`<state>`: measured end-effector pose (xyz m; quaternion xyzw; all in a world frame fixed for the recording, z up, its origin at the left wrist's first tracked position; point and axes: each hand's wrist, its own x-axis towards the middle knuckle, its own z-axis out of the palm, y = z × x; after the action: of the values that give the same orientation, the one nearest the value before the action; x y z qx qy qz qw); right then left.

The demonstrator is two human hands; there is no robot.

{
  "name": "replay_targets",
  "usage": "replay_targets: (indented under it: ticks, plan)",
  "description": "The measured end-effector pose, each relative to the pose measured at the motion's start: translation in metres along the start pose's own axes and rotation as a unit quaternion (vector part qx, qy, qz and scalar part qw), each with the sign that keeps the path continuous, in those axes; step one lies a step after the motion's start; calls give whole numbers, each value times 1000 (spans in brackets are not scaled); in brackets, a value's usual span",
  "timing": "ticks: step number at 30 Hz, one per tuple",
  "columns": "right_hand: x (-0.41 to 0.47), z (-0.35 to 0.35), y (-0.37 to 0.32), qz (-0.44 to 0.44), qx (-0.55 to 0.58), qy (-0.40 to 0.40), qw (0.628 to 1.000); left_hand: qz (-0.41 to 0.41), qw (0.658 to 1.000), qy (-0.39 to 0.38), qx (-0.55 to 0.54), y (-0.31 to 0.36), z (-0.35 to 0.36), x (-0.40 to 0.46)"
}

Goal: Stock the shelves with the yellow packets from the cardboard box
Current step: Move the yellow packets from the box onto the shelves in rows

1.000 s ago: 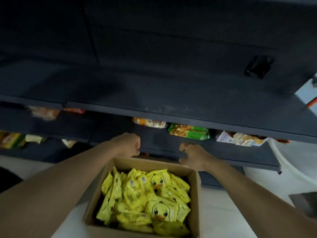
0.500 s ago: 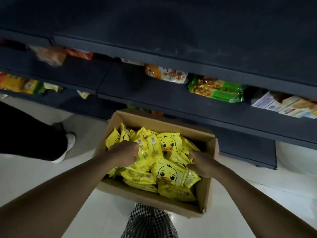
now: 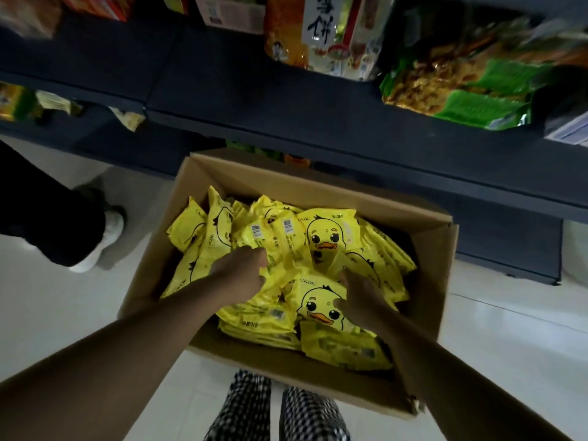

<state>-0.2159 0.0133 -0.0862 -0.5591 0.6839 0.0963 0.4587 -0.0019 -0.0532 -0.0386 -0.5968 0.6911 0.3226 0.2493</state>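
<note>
- Left hand [image 3: 241, 275]: fingers curled down into the heap of yellow packets [image 3: 331, 237], pinching the crinkled film of one packet near the middle of the heap.
- Right hand [image 3: 359, 297]: laid on a duck-printed packet [image 3: 318, 305] at the near right of the heap; thumb against the printed face, fingers bent over the packet's far edge, gripping it.
- Both bare forearms enter from the near edge and cross the near rim of the cardboard box [image 3: 318, 183].
- Cardboard box: rectangular, plain brown corrugated board, matte, top open; it stands on the floor [image 3: 509, 345] just in front of the shelves [image 3: 254, 100].
- Yellow packets: flat, soft, glossy plastic pouches with sealed edges, piled loosely and overlapping, filling most of the box. Several show a cartoon duck face with an orange bill; others lie reverse side up, showing small white barcode labels.
- Shelves: dark, matte, flat boards with straight front edges, running left to right across the far side.
- Shelf goods: an orange and white bag [image 3: 321, 33] with printed characters at far centre; a glossy green bag [image 3: 471, 87] with a clear window at far right; smaller blurred packs at far left.
- Floor: pale, smooth, slightly reflective tile.
- Checked trousers [image 3: 276, 412], black-and-white weave, at the near edge below the box.
- A second person's dark trouser leg and white shoe [image 3: 101, 237] at left, well apart from the box.
</note>
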Motion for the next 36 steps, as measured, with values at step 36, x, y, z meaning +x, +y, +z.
replay_targets:
  ticks: [36]
  plan:
    - [12,2,35,86,105,271,953,82,983,150,-69,58,22,145]
